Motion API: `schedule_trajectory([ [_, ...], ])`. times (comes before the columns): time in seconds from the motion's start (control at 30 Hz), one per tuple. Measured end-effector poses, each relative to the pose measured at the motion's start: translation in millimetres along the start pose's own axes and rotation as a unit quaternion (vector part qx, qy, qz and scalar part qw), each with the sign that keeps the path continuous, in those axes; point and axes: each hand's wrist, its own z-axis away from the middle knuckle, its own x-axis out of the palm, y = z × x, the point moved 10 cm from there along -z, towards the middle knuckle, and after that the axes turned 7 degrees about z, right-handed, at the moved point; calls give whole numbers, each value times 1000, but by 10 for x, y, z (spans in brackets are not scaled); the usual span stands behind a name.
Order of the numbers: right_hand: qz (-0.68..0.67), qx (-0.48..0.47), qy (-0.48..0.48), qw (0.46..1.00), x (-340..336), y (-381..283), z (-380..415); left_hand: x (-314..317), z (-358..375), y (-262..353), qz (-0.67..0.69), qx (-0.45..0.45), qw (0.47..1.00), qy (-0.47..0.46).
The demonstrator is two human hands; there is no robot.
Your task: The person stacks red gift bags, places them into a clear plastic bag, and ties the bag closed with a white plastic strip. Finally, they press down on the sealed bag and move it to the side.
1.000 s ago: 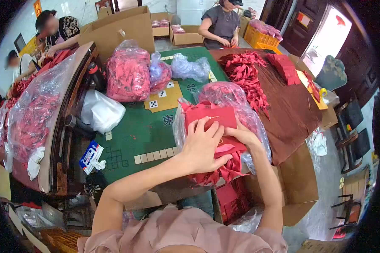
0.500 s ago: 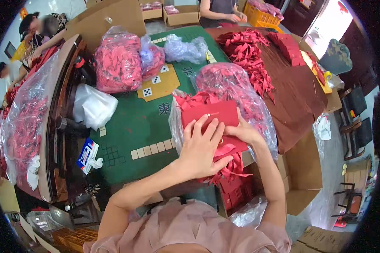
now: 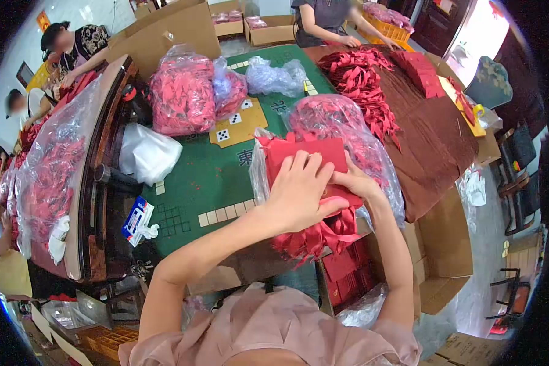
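A flat stack of red card packets (image 3: 316, 148) with red ribbons (image 3: 323, 238) hanging from its near side is between my hands. My left hand (image 3: 299, 186) lies across the top, fingers apart and slightly bent, thumb pointing right. At the right edge, my right hand (image 3: 357, 182) grips the stack; some of its fingers are hidden. The stack rests against a clear plastic bag (image 3: 260, 174) with more red ribbon in it. Just beyond is a large clear bag (image 3: 326, 116) full of red ribboned pieces.
The green table (image 3: 226, 183) bears mahjong tiles (image 3: 226, 212), another filled bag (image 3: 183, 91) and a tissue pack (image 3: 138, 216). Brown cloth (image 3: 433, 140) at right carries ribboned pieces (image 3: 366, 79). A box of red packets (image 3: 346, 274) stands below my hands. Other people work around.
My left fingers have shifted up the stack and bent more. More ribbons hang below the stack. The person at the far side now reaches over the red pile. The view has shifted slightly.
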Motion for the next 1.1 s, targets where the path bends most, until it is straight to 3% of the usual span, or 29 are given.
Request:
schedule_trajectory([
  [0.1,16,32,53,998,-50,1,97,59,94,-7,-14,30,998,47],
  [0.23,8,19,43,999,-38,-21,105,60,103,4,-5,19,999,42],
  [0.3,128,49,79,987,-143,-72,193,21,136,66,-7,27,998,58],
  [0.4,125,-72,0,989,-142,-383,250,36,141,75,-15,23,999,34],
  [0.53,112,-108,72,985,-493,-854,219,2,147,57,-8,26,999,39],
  [0.6,113,-120,25,986,-464,-983,-74,21,158,62,-11,25,999,42],
  [0.63,224,-151,30,962,-378,-1151,-218,14,153,76,-14,21,999,42],
  [0.7,259,-178,-38,949,-203,-1085,-736,55,141,78,-16,10,999,31],
  [0.9,497,-145,-211,829,562,-807,-1651,37,126,46,-21,2,999,26],
  [0.93,537,-96,-233,805,630,-742,-1636,29,131,42,-23,4,999,28],
  [1.03,538,-65,-263,798,708,-589,-1641,17,143,3,-13,1,999,37],
  [1.07,527,-131,-295,786,808,-635,-1583,12,141,-3,-10,2,999,41],
  [1.1,529,-129,-297,784,769,-631,-1592,10,144,7,-9,5,999,44],
])
